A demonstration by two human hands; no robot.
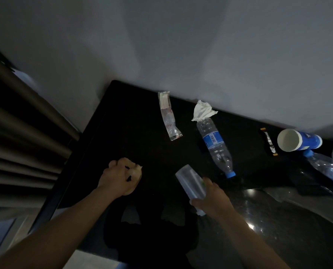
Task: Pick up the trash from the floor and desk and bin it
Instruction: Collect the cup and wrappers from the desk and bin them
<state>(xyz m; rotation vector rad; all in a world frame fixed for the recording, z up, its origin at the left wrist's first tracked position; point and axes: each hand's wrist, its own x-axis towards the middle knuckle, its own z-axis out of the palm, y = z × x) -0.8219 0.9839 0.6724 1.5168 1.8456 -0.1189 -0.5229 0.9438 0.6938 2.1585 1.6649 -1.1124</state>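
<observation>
Your left hand [119, 177] is fisted tight round a crumpled pale wad [136, 172] over the black desk [132, 123]. Your right hand [213, 199] grips a translucent plastic cup [190, 181], fingers curled round its near end.

Just beyond the right hand a water bottle [215, 146] lies flat, blue cap toward you, with a crumpled tissue [202, 110] touching its far end. A clear wrapper [169, 117] lies beyond the gap between both hands.

Well off to the right of the right hand are a dark sachet [268, 141], a paper cup [299, 139] on its side and a second bottle [328, 167].
</observation>
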